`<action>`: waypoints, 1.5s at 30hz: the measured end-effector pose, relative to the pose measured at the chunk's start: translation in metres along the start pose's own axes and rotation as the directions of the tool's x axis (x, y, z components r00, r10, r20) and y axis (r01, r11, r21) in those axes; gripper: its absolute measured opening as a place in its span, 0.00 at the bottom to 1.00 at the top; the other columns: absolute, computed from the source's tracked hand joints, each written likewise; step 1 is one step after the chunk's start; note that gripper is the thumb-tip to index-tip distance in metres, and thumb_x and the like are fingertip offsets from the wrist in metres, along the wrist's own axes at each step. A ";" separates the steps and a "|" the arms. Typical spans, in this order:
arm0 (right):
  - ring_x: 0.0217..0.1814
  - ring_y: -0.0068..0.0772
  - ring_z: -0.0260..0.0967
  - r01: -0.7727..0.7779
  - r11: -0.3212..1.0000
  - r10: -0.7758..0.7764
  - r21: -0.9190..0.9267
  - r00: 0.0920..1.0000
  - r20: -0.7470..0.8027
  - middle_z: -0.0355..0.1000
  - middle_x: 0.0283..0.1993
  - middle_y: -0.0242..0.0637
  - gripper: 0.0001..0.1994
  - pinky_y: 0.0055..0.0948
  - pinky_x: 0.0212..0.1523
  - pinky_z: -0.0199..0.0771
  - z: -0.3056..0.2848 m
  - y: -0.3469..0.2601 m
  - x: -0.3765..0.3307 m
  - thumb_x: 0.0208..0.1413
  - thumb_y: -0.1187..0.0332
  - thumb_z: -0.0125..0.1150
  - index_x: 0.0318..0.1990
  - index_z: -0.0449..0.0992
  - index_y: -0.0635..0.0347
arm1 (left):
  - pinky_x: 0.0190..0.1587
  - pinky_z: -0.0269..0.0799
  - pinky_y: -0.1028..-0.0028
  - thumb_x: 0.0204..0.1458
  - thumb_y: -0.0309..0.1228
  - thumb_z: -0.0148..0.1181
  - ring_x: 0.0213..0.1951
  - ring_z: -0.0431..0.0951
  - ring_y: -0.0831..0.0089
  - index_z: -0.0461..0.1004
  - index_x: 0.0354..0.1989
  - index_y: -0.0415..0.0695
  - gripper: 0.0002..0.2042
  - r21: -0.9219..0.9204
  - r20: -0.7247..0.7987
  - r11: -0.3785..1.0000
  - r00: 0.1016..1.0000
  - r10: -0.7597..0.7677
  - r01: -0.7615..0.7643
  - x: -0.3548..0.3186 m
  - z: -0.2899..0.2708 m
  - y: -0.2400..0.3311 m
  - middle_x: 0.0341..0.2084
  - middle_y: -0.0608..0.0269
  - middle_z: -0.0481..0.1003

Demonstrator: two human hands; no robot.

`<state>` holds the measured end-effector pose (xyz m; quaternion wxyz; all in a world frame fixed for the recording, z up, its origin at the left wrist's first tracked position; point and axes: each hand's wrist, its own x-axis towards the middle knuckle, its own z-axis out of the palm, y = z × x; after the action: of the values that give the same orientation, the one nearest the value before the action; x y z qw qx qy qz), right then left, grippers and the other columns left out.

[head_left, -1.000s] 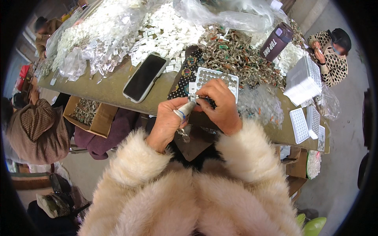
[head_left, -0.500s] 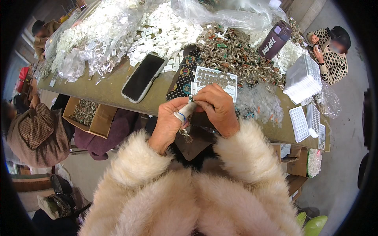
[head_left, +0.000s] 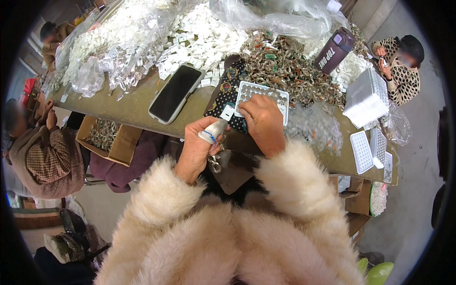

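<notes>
My left hand [head_left: 194,154] is closed, pinching a small white plastic case [head_left: 227,112] with a dark slot at its fingertips. A grey-white cover with a blue band wraps one finger. Metal key rings [head_left: 214,164] dangle below this hand. My right hand [head_left: 264,124] reaches over the near edge of a white tray [head_left: 285,114] with round grey discs like button cells in its pockets. Its fingers are bent together at the tray; what they touch or hold is hidden. A dark patterned cloth [head_left: 226,88] lies beside the tray.
A phone [head_left: 175,94] lies left of the cloth. Beyond are heaps of white plastic cases [head_left: 199,38] and metal key rings [head_left: 280,61], with a dark bottle [head_left: 335,50]. Stacked white trays [head_left: 366,99] stand right. A cardboard box [head_left: 118,147] sits left. Other people work nearby.
My hands have come apart: the right moved from the left's fingertips to the tray. My left hand moved slightly left and down, keeping the white case.
</notes>
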<state>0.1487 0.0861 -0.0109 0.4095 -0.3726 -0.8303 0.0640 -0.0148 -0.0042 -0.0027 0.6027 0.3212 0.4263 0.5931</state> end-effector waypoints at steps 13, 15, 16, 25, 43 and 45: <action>0.33 0.46 0.71 -0.106 0.906 0.075 0.409 0.993 0.091 0.69 0.36 0.37 0.07 0.37 0.31 0.70 -0.027 -0.022 -0.003 0.49 0.79 0.63 0.35 0.74 0.59 | 0.21 0.55 0.85 0.61 0.29 0.60 0.20 0.61 0.90 0.78 0.43 0.36 0.09 0.187 0.017 0.967 0.984 0.175 -0.175 0.000 0.003 -0.001 0.20 0.76 0.69; 0.33 0.46 0.72 -0.067 0.890 0.019 0.452 0.994 0.110 0.70 0.37 0.37 0.08 0.36 0.31 0.71 -0.033 -0.027 -0.005 0.50 0.79 0.62 0.38 0.75 0.58 | 0.24 0.57 0.85 0.60 0.25 0.61 0.23 0.61 0.91 0.79 0.42 0.36 0.07 0.243 0.004 0.935 0.964 0.265 -0.258 0.001 0.005 -0.006 0.21 0.79 0.68; 0.34 0.46 0.72 -0.029 0.895 -0.013 0.445 0.996 0.092 0.70 0.37 0.37 0.09 0.36 0.32 0.72 -0.034 -0.028 -0.005 0.51 0.79 0.63 0.39 0.75 0.57 | 0.26 0.57 0.85 0.59 0.25 0.61 0.24 0.61 0.91 0.79 0.43 0.36 0.07 0.299 0.018 0.906 0.951 0.309 -0.300 0.002 0.007 -0.008 0.21 0.80 0.68; 0.36 0.46 0.72 -0.023 0.880 -0.028 0.475 0.995 0.099 0.69 0.37 0.39 0.08 0.35 0.34 0.71 -0.038 -0.032 -0.008 0.53 0.80 0.61 0.39 0.76 0.59 | 0.27 0.60 0.82 0.58 0.24 0.62 0.26 0.61 0.88 0.78 0.44 0.35 0.08 0.529 0.080 0.734 0.886 0.457 -0.427 -0.001 0.012 -0.009 0.21 0.79 0.66; 0.32 0.42 0.71 -0.027 0.845 0.083 0.534 0.993 -0.082 0.71 0.33 0.42 0.08 0.31 0.32 0.72 -0.045 -0.037 -0.013 0.50 0.83 0.63 0.37 0.74 0.64 | 0.22 0.57 0.85 0.61 0.28 0.60 0.22 0.65 0.91 0.78 0.44 0.37 0.08 0.212 0.059 0.967 0.989 0.134 -0.144 -0.010 0.025 0.000 0.21 0.75 0.74; 0.32 0.42 0.72 -0.037 0.853 0.089 0.520 0.993 -0.075 0.72 0.34 0.42 0.08 0.31 0.32 0.73 -0.045 -0.037 -0.014 0.50 0.83 0.63 0.37 0.74 0.64 | 0.21 0.56 0.86 0.61 0.29 0.59 0.20 0.65 0.90 0.78 0.45 0.37 0.10 0.209 0.067 0.969 0.990 0.120 -0.132 -0.012 0.029 0.002 0.22 0.72 0.74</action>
<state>0.1660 0.0414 0.0251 0.5318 -0.2785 -0.7491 0.2801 0.0109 -0.0126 0.0130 0.5371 0.4263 0.4498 0.5722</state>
